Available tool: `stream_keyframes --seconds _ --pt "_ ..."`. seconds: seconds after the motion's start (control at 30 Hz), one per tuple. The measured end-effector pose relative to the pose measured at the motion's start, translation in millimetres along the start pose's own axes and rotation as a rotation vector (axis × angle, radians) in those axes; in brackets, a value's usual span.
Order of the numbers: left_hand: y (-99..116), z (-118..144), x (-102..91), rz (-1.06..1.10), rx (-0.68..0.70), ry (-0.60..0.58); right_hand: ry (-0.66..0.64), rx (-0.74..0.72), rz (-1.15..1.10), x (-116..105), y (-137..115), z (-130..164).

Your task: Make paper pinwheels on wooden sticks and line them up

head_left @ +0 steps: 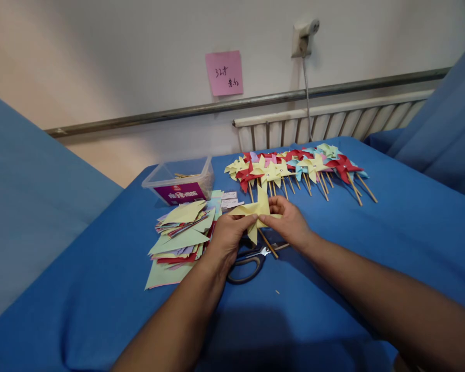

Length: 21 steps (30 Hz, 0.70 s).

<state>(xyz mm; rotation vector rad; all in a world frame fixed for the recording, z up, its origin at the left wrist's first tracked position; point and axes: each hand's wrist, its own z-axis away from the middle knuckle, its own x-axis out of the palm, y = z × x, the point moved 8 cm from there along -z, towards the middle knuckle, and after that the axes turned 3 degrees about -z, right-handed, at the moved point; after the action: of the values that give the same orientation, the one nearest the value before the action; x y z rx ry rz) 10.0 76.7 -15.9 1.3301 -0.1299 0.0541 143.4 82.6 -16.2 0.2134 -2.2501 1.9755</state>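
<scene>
Yellow paper pinwheel [256,211] held between both hands above the scissors [251,258]. Left hand [227,235] pinches its 8 o'clock side, right hand [289,219] its 4 o'clock side (both closed on paper). Wooden stick [268,243] runs toward 5 o'clock.

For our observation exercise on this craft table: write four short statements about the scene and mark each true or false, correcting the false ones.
1. Both hands, left hand and right hand, hold a yellow pinwheel. True.
2. The scissors lie inside the plastic box. False: they lie on the blue cloth under the hands.
3. Finished pinwheels lie in a row behind the hands. True.
4. The paper stack is right of the hands. False: it is to their left.
</scene>
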Motion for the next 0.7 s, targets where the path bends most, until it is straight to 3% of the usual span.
stream_keyframes --seconds 0.13,0.2,0.3,0.4,0.7 --pt "-1 0 -1.0 0.022 0.003 -0.009 0.024 -0.045 0.041 -2 -1 1" --pt "-1 -1 -3.4 0.04 0.005 0.007 0.097 -0.095 0.082 -10 -6 2" --pt "2 -2 -8.0 0.078 0.018 0.045 0.196 -0.258 0.197 -18 -24 8" --pt "4 -1 -8.0 0.098 0.035 0.047 0.152 -0.406 0.342 -12 -40 15" --pt "-1 2 -0.2 0.072 0.014 -0.003 0.093 -0.383 0.36 -4 -36 15"
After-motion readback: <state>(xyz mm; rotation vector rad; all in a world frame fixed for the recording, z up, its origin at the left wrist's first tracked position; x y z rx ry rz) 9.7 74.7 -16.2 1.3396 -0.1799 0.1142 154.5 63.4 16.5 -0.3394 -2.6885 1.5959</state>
